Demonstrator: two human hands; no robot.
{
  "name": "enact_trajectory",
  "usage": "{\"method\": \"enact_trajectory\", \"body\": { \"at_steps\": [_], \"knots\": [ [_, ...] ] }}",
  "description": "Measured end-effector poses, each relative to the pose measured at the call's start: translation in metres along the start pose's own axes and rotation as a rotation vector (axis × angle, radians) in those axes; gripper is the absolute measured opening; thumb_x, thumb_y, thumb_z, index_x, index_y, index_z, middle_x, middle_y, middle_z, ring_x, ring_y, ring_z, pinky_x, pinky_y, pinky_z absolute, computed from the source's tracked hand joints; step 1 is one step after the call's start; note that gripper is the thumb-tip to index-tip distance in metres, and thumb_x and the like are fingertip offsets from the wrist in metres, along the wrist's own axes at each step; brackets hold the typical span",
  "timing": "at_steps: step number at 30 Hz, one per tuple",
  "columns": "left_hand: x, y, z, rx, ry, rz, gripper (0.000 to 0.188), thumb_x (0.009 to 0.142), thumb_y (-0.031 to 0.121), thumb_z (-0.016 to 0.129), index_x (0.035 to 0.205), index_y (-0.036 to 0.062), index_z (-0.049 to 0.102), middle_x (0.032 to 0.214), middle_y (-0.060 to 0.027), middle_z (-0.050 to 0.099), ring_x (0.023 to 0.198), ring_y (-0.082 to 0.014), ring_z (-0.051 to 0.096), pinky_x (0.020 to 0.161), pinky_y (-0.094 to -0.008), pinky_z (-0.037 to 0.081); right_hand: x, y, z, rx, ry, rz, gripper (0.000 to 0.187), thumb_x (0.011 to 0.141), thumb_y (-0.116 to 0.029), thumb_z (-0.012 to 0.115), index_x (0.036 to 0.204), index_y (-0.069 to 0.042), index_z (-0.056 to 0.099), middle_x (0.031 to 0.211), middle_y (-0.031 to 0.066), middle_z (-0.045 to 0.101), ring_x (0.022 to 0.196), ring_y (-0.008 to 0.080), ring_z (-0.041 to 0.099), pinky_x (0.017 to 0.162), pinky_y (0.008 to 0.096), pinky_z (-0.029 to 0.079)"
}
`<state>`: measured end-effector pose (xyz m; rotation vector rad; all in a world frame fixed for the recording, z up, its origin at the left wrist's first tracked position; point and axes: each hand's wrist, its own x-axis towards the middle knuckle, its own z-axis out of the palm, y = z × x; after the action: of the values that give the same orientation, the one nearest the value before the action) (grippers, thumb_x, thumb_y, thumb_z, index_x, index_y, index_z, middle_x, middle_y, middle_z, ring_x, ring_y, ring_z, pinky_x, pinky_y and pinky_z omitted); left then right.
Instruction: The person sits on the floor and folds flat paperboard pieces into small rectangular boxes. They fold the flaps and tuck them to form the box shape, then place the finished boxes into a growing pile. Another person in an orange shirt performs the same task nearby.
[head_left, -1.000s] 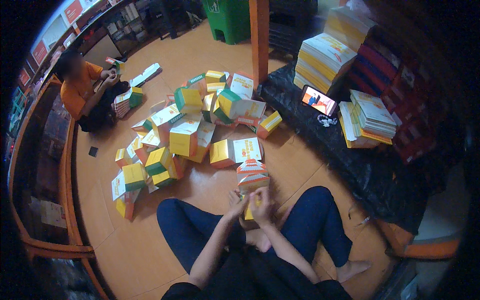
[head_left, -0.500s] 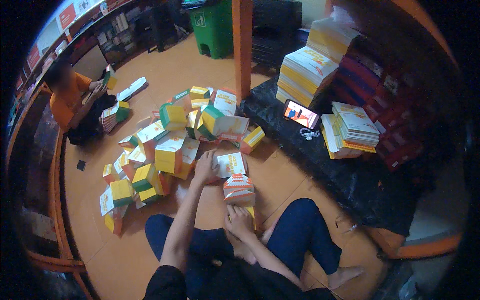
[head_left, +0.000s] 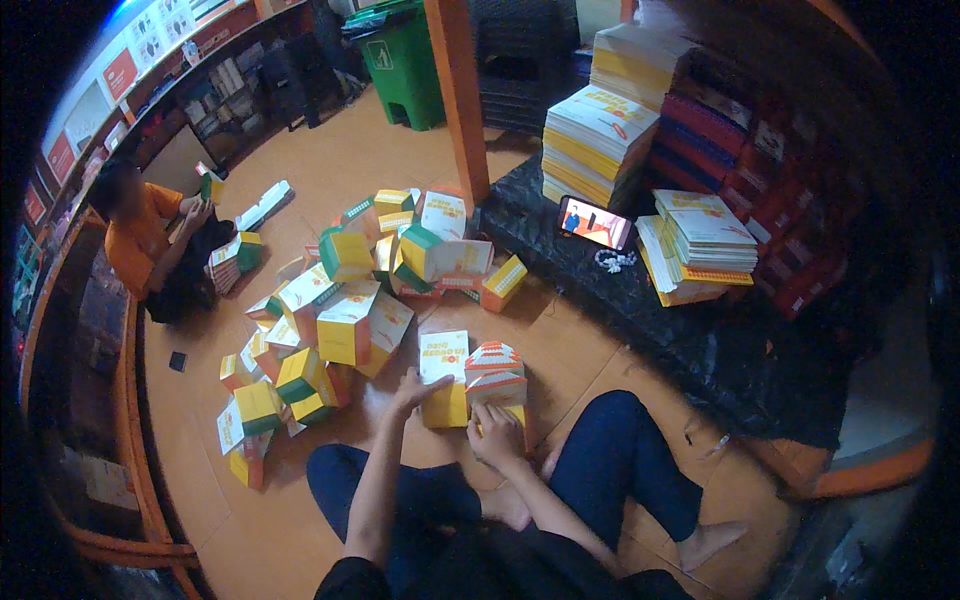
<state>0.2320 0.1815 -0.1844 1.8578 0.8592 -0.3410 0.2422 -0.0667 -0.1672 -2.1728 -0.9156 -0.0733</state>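
Observation:
In front of my crossed legs stands a carton sleeve stack point(head_left: 496, 378), white with orange zigzag edges and yellow nearer me. Beside it on the left is a flattened carton point(head_left: 443, 352), white at the far end and yellow at the near end. My left hand point(head_left: 410, 391) pinches this carton's left edge, thumb over the top. My right hand point(head_left: 495, 438) lies at the near end of the stack with its fingers curled in; whatever is between them is hidden.
Folded-up cartons point(head_left: 345, 325) in yellow, white and green heap on the floor to the left. A black-covered platform point(head_left: 700, 370) on the right holds flat carton piles point(head_left: 600, 135), a lit phone point(head_left: 595, 222) and beads. Far left, a seated person point(head_left: 150, 235) handles a carton.
My left hand has brought the flattened carton nearer me, from beyond the stack to its left side. My right hand stays by the stack's near end. The view has shifted slightly.

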Motion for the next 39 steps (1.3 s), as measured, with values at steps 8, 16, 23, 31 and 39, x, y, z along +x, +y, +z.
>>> {"method": "enact_trajectory", "body": {
  "at_steps": [8,16,23,31,39],
  "knots": [
    [-0.098,-0.010,0.009,-0.310,0.293,0.305,0.077,0.080,0.023,0.084,0.141,0.0067,0.042,0.125,-0.0143,0.061,0.115,-0.0251,0.060,0.096,-0.0377,0.051,-0.005,-0.005,-0.005,0.160,0.245,-0.026,0.017,0.082,-0.010,0.066,0.096,-0.007,0.056,0.088,0.0078,0.057,0.080,0.0240,0.058,0.075,0.0364,0.049],
    [-0.168,-0.011,0.001,-1.088,0.152,0.580,0.073,0.080,0.005,0.076,0.145,0.0091,0.042,0.127,-0.0096,0.060,0.117,-0.0247,0.060,0.097,-0.0394,0.053,0.008,0.018,-0.012,0.997,0.197,0.371,0.033,0.098,-0.035,0.054,0.117,-0.008,0.057,0.102,0.0021,0.056,0.090,0.0105,0.053,0.080,0.0255,0.044],
    [-0.142,0.002,0.079,-0.818,0.028,0.381,0.037,0.088,0.008,0.073,0.123,0.0068,0.059,0.110,-0.0050,0.065,0.102,-0.0169,0.065,0.085,-0.0306,0.056,0.019,0.043,-0.024,1.372,0.100,0.412,0.051,0.103,-0.048,0.040,0.128,-0.006,0.055,0.107,0.0056,0.059,0.099,0.0153,0.056,0.092,0.0299,0.046],
    [-0.101,0.021,0.119,-0.664,0.192,0.258,0.051,0.093,0.033,0.070,0.135,0.0103,0.052,0.115,-0.0139,0.062,0.106,-0.0267,0.061,0.089,-0.0387,0.051,0.016,0.046,-0.031,1.376,0.233,0.332,0.036,0.098,-0.033,0.053,0.117,-0.003,0.061,0.118,0.0070,0.061,0.118,0.0185,0.052,0.106,0.0333,0.037],
    [-0.063,0.009,0.138,-0.397,0.261,0.267,0.064,0.092,0.049,0.064,0.135,0.0039,0.048,0.119,-0.0288,0.051,0.117,-0.0414,0.048,0.100,-0.0487,0.042,0.018,0.049,-0.038,1.236,0.149,0.397,0.034,0.094,-0.025,0.061,0.121,-0.004,0.059,0.122,0.0052,0.059,0.119,0.0163,0.052,0.105,0.0304,0.038]
  ]
}}
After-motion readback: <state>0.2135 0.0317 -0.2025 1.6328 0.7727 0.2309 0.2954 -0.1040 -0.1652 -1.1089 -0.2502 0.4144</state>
